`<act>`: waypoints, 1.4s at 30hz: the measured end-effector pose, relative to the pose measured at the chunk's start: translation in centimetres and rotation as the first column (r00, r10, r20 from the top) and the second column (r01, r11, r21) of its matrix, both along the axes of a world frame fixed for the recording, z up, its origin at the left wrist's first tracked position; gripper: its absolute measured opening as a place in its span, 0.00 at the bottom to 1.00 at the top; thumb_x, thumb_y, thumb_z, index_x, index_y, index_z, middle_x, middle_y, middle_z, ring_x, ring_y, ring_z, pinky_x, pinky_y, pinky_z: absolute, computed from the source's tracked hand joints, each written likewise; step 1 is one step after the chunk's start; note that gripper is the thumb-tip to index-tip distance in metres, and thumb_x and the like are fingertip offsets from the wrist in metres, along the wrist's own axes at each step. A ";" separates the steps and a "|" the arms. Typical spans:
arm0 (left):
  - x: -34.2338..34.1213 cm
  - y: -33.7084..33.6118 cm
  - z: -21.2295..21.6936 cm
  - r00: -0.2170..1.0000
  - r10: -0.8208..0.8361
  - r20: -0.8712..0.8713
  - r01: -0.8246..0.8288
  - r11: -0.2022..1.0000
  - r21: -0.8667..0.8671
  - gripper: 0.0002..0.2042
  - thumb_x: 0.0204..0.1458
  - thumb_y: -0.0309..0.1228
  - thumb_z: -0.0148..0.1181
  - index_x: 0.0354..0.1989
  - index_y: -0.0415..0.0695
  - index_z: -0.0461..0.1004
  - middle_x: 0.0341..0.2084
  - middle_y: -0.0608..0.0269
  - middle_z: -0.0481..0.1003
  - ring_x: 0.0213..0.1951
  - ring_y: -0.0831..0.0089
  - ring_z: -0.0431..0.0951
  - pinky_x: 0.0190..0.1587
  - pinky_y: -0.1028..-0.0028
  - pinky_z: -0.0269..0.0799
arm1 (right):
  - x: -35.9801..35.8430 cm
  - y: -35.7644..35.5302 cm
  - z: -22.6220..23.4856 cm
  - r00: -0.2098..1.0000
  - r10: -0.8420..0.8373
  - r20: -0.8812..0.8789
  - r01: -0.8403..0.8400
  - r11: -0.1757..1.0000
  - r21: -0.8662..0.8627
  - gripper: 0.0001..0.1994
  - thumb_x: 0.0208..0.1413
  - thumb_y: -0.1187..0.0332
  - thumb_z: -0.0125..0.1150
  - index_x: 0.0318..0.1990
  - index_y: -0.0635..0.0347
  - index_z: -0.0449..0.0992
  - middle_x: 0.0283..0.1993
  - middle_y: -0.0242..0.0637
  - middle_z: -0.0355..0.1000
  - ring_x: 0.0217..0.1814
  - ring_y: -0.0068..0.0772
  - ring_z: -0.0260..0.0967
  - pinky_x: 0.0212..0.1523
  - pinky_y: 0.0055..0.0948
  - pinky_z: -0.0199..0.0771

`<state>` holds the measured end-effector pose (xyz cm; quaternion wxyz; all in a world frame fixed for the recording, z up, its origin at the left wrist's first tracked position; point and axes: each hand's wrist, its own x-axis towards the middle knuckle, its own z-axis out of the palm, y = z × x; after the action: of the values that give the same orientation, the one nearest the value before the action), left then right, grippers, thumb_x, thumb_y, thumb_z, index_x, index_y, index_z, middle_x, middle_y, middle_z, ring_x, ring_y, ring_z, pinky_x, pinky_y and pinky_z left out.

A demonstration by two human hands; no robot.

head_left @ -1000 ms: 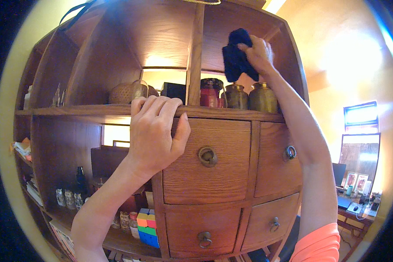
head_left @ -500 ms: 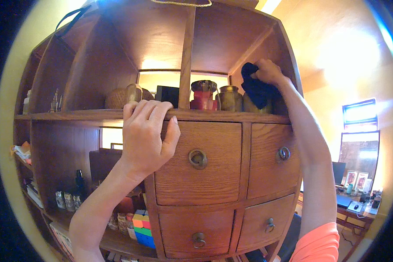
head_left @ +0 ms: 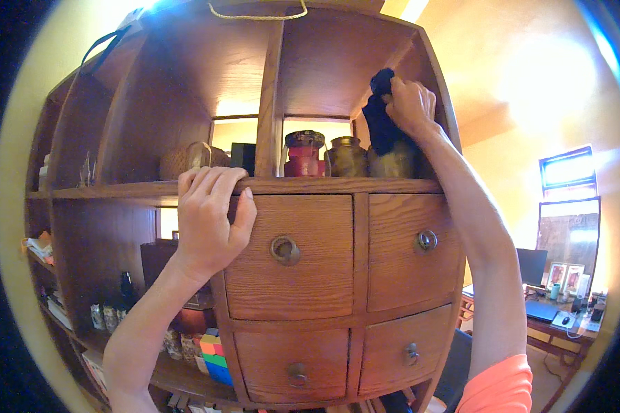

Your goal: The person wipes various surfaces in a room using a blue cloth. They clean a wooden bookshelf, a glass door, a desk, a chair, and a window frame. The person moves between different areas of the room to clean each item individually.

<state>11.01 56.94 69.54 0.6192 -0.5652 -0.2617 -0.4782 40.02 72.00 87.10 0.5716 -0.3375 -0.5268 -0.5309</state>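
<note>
My right hand [head_left: 412,104] is closed on a dark cloth [head_left: 384,124], raised inside the upper right compartment of a wooden cabinet [head_left: 360,255]. The cloth hangs down in front of a brass-coloured jar [head_left: 395,162] and hides part of it. Beside that stand another brass-coloured jar [head_left: 348,158] and a red jar with a dark lid [head_left: 304,155]. My left hand [head_left: 217,213] rests on the front edge of the shelf [head_left: 117,190], its fingers laid over the top and the thumb apart. Nothing shows in it.
Below the shelf are drawers with ring pulls [head_left: 284,250]. A woven basket [head_left: 176,162] and a black box [head_left: 243,158] stand behind my left hand. A colourful cube [head_left: 215,358] sits on a lower shelf. To the right is a desk [head_left: 558,316] with a monitor.
My right hand has lifted the dark cloth slightly within the compartment, and more of the jar beneath shows. The view has shifted a little to the right. My left hand still rests on the shelf edge.
</note>
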 end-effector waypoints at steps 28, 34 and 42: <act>22.1 18.7 18.8 0.971 0.203 0.128 -0.057 0.713 -0.699 0.35 0.44 0.51 0.62 0.56 0.37 0.65 0.46 0.41 0.73 0.48 0.52 0.75 0.50 0.63 0.71 | 7.6 -0.5 -9.8 0.122 0.984 0.132 -0.920 0.062 0.386 0.13 0.51 0.62 0.63 0.36 0.63 0.72 0.29 0.50 0.73 0.34 0.53 0.72 0.37 0.41 0.69; 24.9 18.4 19.1 0.987 0.038 0.154 0.054 0.831 -0.554 0.35 0.44 0.51 0.62 0.56 0.38 0.65 0.47 0.41 0.72 0.49 0.53 0.74 0.51 0.62 0.70 | 7.6 -1.3 -10.1 0.189 0.977 0.097 -0.913 0.139 0.384 0.09 0.55 0.68 0.61 0.39 0.65 0.75 0.33 0.37 0.76 0.35 0.23 0.69 0.40 0.25 0.69; 24.0 18.3 18.5 0.980 0.079 0.185 0.047 0.801 -0.596 0.35 0.44 0.51 0.62 0.57 0.40 0.65 0.49 0.42 0.71 0.51 0.53 0.73 0.53 0.61 0.68 | 7.5 -1.1 -9.8 0.273 0.951 0.142 -0.883 0.190 0.430 0.14 0.49 0.61 0.64 0.34 0.63 0.70 0.27 0.52 0.71 0.33 0.59 0.70 0.35 0.47 0.67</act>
<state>35.04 75.23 88.01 0.3839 -0.6782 -0.4647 -0.4204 47.54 70.92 77.33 0.8711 0.1395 -0.4448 -0.1546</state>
